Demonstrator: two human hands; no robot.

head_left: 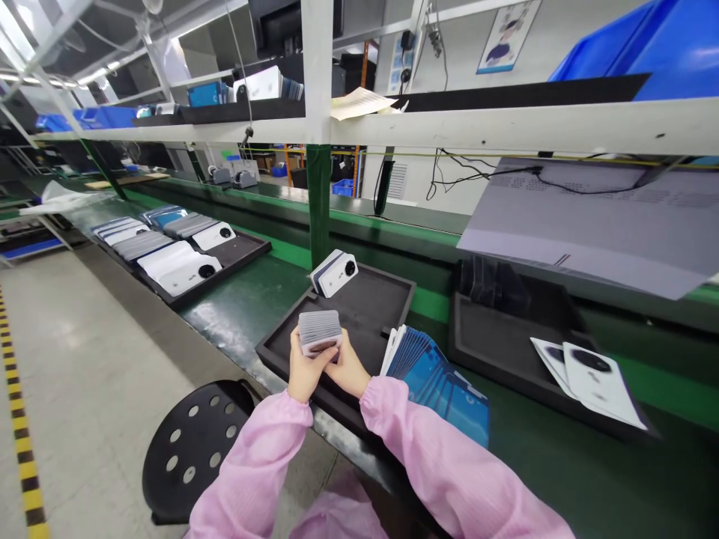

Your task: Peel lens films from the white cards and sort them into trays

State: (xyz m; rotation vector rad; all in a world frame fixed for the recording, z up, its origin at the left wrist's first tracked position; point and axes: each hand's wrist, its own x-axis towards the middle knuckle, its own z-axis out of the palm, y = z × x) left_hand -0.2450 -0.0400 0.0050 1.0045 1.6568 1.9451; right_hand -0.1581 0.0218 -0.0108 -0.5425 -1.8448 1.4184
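Your left hand (304, 372) and right hand (347, 368) pinch a panel stack (320, 328) between their fingers, black tray (386, 290) beneath them, blue panels (445, 385) to their right.

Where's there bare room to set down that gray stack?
Free: the middle tray's far right part, right of the white panels; the green bench between that tray and the left tray. Crowded: most of the left tray, full of panel stacks, and right of the right hand, where blue panels lie fanned.
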